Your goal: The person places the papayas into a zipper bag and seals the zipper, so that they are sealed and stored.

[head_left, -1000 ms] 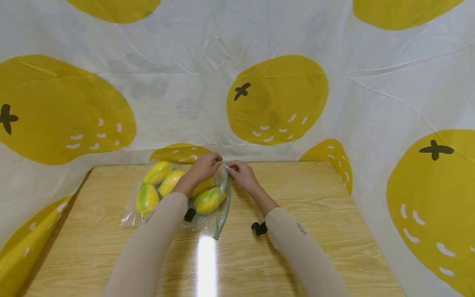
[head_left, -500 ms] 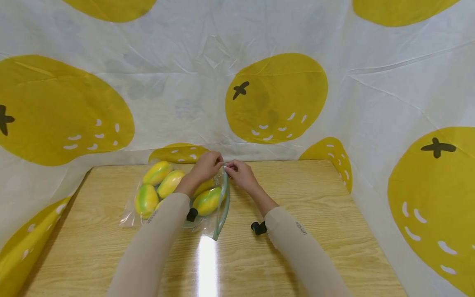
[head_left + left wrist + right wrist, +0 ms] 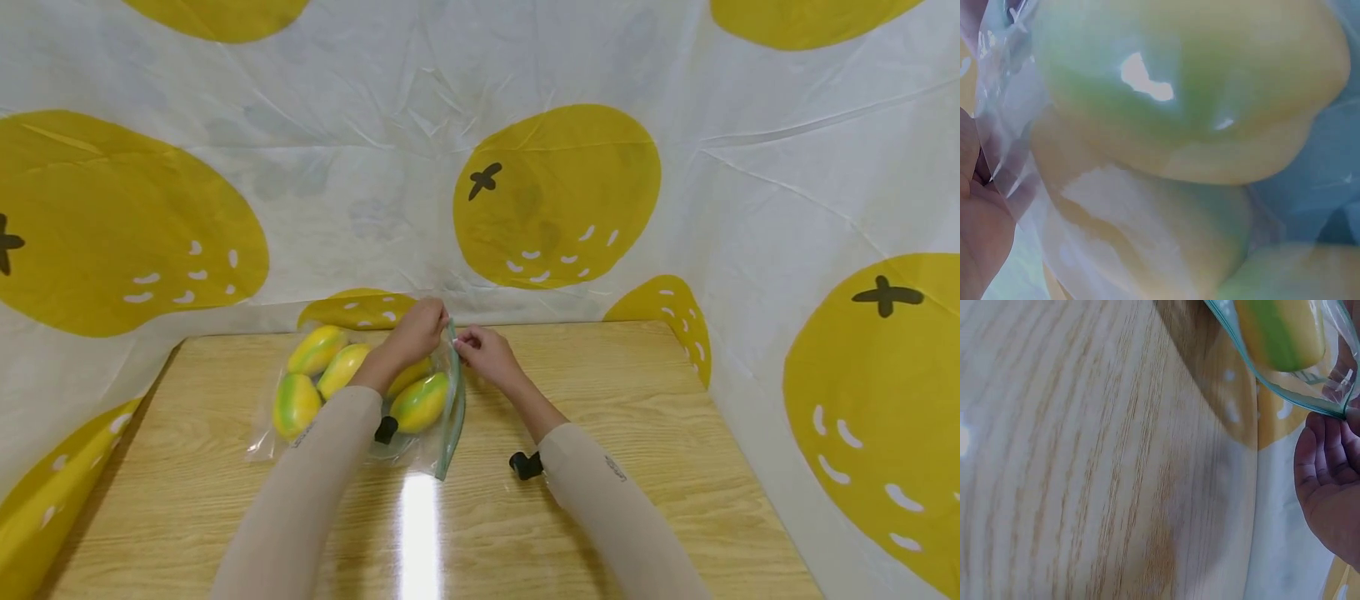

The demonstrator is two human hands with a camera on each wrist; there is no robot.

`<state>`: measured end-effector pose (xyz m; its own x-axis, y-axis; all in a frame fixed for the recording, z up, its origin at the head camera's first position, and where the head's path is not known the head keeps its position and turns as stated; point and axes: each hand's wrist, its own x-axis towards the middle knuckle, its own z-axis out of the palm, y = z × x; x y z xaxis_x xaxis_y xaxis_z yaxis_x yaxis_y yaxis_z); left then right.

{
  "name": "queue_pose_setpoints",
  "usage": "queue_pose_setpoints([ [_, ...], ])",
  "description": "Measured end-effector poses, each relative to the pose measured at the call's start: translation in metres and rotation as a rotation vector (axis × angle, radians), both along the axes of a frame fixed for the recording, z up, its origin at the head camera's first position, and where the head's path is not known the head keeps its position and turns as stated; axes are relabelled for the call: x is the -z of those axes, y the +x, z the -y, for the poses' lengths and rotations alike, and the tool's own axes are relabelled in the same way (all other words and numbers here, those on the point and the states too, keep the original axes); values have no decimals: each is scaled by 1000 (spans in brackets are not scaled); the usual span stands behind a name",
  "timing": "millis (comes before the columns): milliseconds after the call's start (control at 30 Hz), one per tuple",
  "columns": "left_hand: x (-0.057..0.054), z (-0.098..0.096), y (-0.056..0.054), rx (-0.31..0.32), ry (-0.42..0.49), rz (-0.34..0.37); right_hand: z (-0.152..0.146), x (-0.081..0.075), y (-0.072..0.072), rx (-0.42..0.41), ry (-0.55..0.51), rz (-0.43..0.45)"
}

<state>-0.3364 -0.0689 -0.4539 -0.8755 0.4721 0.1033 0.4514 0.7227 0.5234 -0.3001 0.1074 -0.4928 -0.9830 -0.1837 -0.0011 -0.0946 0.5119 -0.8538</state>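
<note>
A clear zip bag [image 3: 260, 442] lies on its side at the table's left, filled with several yellow-green mangoes [image 3: 297, 405]. Its green zip strip [image 3: 453, 433] runs along the right side, and in the right wrist view the two zip edges bow apart around a mango [image 3: 1282, 334]. My left hand [image 3: 417, 333] grips the far end of the bag's mouth with curled fingers. Just right of it, my right hand [image 3: 489, 357] pinches the zip corner between thumb and fingers. Seen from the left wrist, plastic film crosses the left hand [image 3: 985, 231] beside the mangoes.
The wooden table [image 3: 600, 383] meets a white cloth backdrop [image 3: 360, 200] with yellow fruit prints at the back and both sides. A black wrist-camera piece [image 3: 525, 465] shows at the right cuff, another [image 3: 386, 430] at the left one.
My left hand has risen slightly away from me, lifting the far end of the bag's mouth. The zip strip's near end has shifted a little right. My right hand has barely moved.
</note>
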Motion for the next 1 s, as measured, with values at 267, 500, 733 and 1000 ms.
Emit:
queue_pose_setpoints([
  [267,-9,8,-2,-13,83,-1,0,-6,15,-42,25,1],
  [500,-5,7,-3,-37,43,-14,-9,-3,36,-70,34,18],
  [733,-3,7,-2,-96,45,-20,-21,1,54,-111,65,14],
  [1000,-6,11,-10,-164,103,-35,-41,-1,74,-147,133,40],
])
